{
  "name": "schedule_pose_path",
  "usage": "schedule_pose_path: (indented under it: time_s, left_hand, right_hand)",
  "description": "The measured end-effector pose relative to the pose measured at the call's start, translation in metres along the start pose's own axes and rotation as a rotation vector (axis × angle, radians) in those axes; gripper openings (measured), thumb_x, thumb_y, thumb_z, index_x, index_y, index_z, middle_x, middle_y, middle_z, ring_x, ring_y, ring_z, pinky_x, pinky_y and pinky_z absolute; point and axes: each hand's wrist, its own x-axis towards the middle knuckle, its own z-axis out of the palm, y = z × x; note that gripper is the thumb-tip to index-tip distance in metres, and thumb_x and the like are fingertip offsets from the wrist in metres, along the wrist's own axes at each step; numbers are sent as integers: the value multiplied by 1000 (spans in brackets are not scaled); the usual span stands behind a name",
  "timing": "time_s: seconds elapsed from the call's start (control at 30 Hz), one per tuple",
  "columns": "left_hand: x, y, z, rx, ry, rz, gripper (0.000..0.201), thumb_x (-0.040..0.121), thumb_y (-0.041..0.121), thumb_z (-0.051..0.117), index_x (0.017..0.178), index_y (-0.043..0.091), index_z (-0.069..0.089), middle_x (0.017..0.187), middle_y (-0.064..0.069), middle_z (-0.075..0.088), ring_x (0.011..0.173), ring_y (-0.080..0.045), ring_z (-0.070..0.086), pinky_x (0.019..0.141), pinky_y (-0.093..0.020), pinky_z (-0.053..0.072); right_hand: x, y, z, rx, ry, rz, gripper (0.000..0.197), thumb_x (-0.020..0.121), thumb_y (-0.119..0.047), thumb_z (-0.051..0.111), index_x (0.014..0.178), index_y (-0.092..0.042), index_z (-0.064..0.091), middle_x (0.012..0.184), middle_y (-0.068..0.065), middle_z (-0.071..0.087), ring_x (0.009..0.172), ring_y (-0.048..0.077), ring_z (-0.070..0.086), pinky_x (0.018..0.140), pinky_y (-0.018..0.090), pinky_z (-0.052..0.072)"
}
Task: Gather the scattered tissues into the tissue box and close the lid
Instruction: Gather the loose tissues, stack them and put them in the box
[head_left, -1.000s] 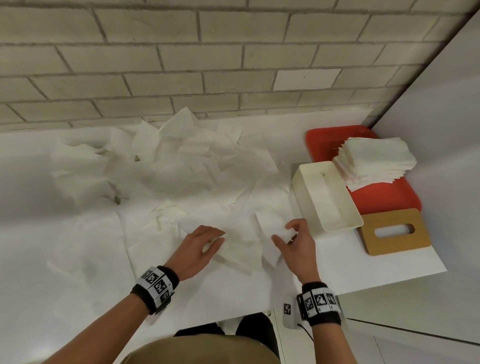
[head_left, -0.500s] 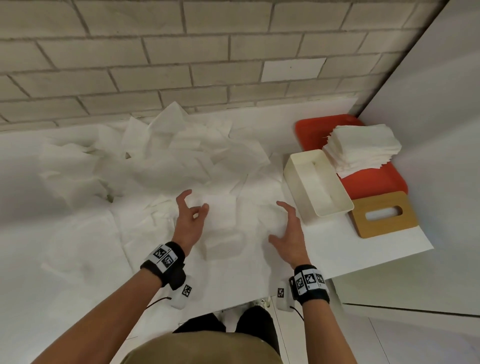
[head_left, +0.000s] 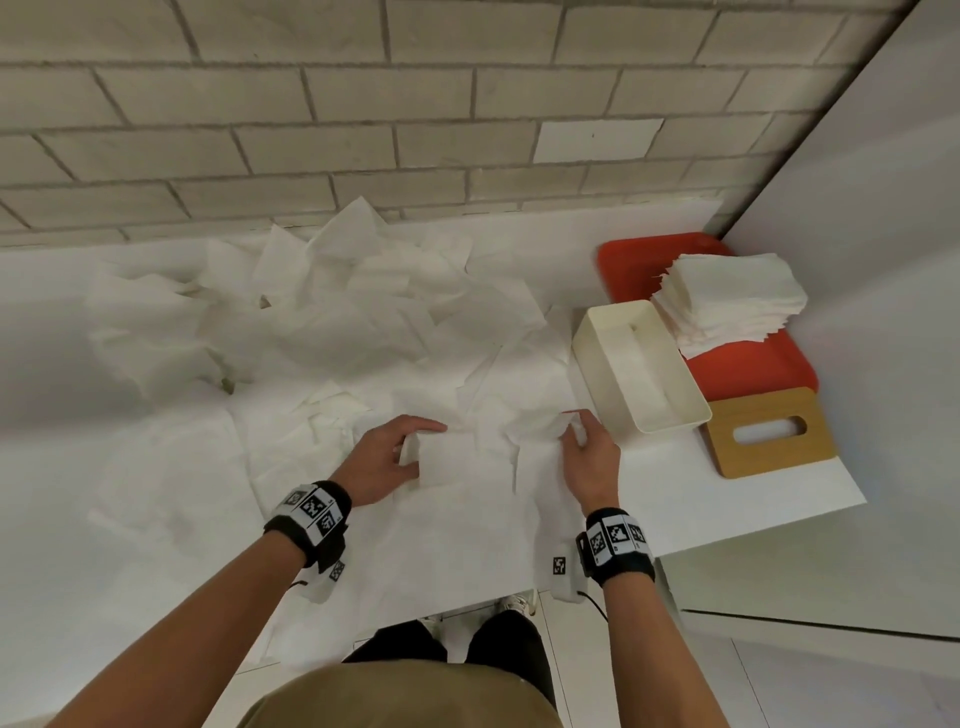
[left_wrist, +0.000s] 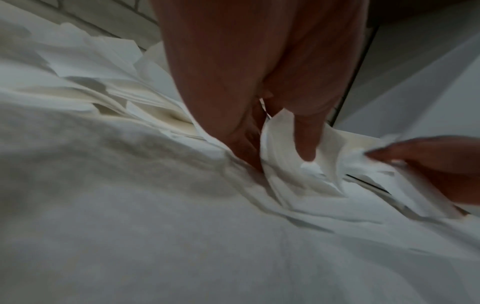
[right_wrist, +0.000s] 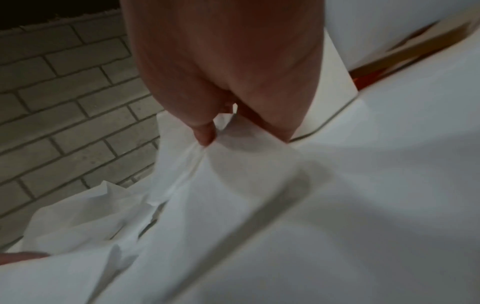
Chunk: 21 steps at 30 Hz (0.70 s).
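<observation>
White tissues (head_left: 363, 322) lie scattered over the white table, thickest toward the brick wall. My left hand (head_left: 410, 449) grips a folded tissue (head_left: 449, 460) at the table's front middle, thumb and fingers curled round its left edge (left_wrist: 283, 164). My right hand (head_left: 574, 434) pinches the corner of another tissue (right_wrist: 228, 164), just left of the open cream tissue box (head_left: 641, 366). The box's wooden lid (head_left: 769, 431) with its slot lies flat to the right of the box.
A red tray (head_left: 639, 260) at the back right carries a neat stack of folded tissues (head_left: 727, 301). A white wall panel (head_left: 857, 260) closes the right side. The table's front edge (head_left: 753, 535) runs just behind my right wrist.
Both hands were spread above the tissues half a second ago. They have come down since: the left has taken hold of the folded tissue and the right has pinched a tissue by the box.
</observation>
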Motion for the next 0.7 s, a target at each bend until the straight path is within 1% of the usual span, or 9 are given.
schedule_pose_path:
  time_s: [0.1, 0.13, 0.2, 0.27, 0.33, 0.4, 0.47, 0.57, 0.7]
  left_hand:
    - [16, -2, 13, 59, 172, -118, 10, 92, 12, 70, 83, 17, 73, 87, 1, 73, 79, -10, 65, 79, -33, 54]
    - [19, -2, 17, 24, 230, -171, 20, 90, 25, 68, 78, 10, 67, 75, -2, 68, 71, -13, 58, 72, -37, 49]
    - [21, 3, 26, -97, 330, -276, 44, 91, 43, 70, 75, 6, 54, 66, -5, 54, 67, -16, 49, 65, -37, 42]
    - [19, 9, 33, -133, 406, -356, 46, 97, 43, 72, 74, 15, 43, 67, 1, 44, 65, -18, 41, 62, -35, 35]
    - [14, 6, 38, -101, 408, -382, 40, 100, 43, 68, 82, 16, 45, 75, 0, 51, 70, -20, 47, 66, -36, 42]
    - [9, 0, 40, -148, 387, -409, 33, 101, 44, 66, 92, 17, 49, 91, -4, 64, 82, -24, 61, 76, -41, 54]
    - [5, -3, 41, -191, 377, -436, 28, 104, 38, 64, 95, 14, 51, 96, -7, 66, 86, -24, 63, 78, -42, 56]
    - [1, -4, 39, -163, 371, -408, 15, 104, 23, 55, 104, 12, 64, 100, -9, 74, 93, -24, 69, 83, -45, 60]
    - [-2, -2, 37, -287, 370, -442, 33, 107, 28, 46, 101, 10, 73, 101, -6, 80, 97, -23, 76, 92, -47, 62]
  right_hand:
    - [-7, -24, -8, 214, -12, 12, 31, 109, -37, 61, 84, -20, 66, 78, -19, 65, 77, 4, 59, 78, 32, 51]
    - [-10, -30, -10, 310, -24, 14, 38, 109, -42, 61, 83, -14, 64, 77, -12, 62, 77, 5, 55, 77, 33, 47]
    - [-14, -41, -12, 469, -43, 29, 43, 109, -46, 60, 99, -4, 66, 92, 19, 68, 87, 13, 60, 81, 38, 50]
    - [-18, -46, -6, 541, -43, 77, 36, 109, -39, 58, 113, -4, 67, 104, 27, 68, 90, 16, 60, 83, 38, 51]
    - [-26, -53, 5, 486, -70, 141, 25, 106, -23, 52, 125, -16, 66, 102, 13, 72, 84, 10, 59, 78, 30, 50]
    - [-37, -65, 21, 441, -119, 140, 25, 107, -18, 50, 128, -28, 59, 85, 1, 66, 65, 7, 53, 63, 23, 46]
    - [-50, -78, 40, 412, -171, 164, 16, 110, -34, 55, 126, -35, 54, 77, -1, 62, 63, 12, 54, 61, 26, 48]
    - [-57, -81, 70, 366, -235, 249, 32, 109, -55, 49, 134, -35, 47, 96, 0, 70, 85, 16, 66, 79, 33, 51]
    - [-62, -73, 86, 340, -309, 285, 50, 105, -64, 52, 143, -38, 35, 108, -4, 65, 96, 5, 61, 88, 33, 46]
